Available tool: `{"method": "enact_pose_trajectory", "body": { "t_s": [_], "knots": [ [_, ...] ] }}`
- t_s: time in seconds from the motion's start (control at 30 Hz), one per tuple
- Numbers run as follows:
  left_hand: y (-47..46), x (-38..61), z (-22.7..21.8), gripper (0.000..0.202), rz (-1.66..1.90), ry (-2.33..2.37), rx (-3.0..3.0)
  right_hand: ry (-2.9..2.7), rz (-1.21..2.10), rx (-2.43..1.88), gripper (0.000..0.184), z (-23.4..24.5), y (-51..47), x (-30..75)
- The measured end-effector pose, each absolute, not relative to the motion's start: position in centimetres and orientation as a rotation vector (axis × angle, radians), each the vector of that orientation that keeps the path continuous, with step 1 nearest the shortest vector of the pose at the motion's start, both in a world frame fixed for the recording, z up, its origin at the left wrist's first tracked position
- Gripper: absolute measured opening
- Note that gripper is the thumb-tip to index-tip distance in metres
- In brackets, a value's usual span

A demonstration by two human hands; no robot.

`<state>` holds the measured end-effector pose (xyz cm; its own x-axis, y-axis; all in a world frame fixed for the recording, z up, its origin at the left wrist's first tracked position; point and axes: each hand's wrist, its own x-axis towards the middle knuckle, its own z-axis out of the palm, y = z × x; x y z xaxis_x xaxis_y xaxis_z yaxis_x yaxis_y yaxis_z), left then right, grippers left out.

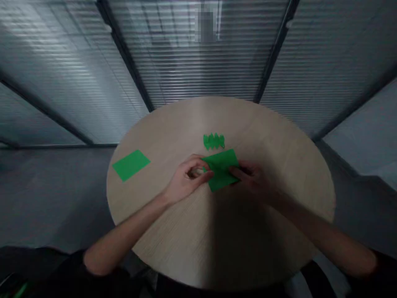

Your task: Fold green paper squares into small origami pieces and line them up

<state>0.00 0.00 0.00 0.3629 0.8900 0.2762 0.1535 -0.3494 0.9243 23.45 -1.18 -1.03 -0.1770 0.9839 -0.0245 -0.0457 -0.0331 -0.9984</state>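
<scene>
A green sheet of paper [221, 167] is held between my two hands over the middle of the round table. My left hand [189, 176] pinches its left edge between thumb and fingers. At the right edge, my right hand [249, 176] grips it with the thumb on top and the fingers partly hidden beneath. Just beyond the sheet lies a small green paper piece [214, 141] with zigzag edges. Another flat green sheet [131, 165] rests near the table's left side, apart from both hands.
The round wooden table [186, 240] has a curved edge close to my body. Glass panels with blinds [204, 70] stand behind it, divided by dark frames. A dark shadow falls across the table's near right part. Grey floor [56, 194] surrounds the table.
</scene>
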Motion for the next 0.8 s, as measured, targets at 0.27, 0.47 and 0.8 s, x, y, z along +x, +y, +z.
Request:
{"method": "enact_pose_trajectory", "body": {
  "t_s": [0.27, 0.47, 0.8],
  "knots": [
    [-0.9, 0.9, -1.6, 0.029, 0.946, 0.77, 1.478, -1.183, 1.58, -1.054, 0.035, -1.1, -1.6, 23.4],
    [-0.6, 0.5, -1.2, 0.022, 0.944, 0.795, 1.502, -1.252, 1.568, -1.072, 0.037, -1.3, -1.3, 23.6],
    [-0.4, 0.8, -0.7, 0.026, 1.141, 0.667, 1.508, -1.461, 1.466, -1.086, 0.028, -1.4, -1.5, 23.8]
  ]
}}
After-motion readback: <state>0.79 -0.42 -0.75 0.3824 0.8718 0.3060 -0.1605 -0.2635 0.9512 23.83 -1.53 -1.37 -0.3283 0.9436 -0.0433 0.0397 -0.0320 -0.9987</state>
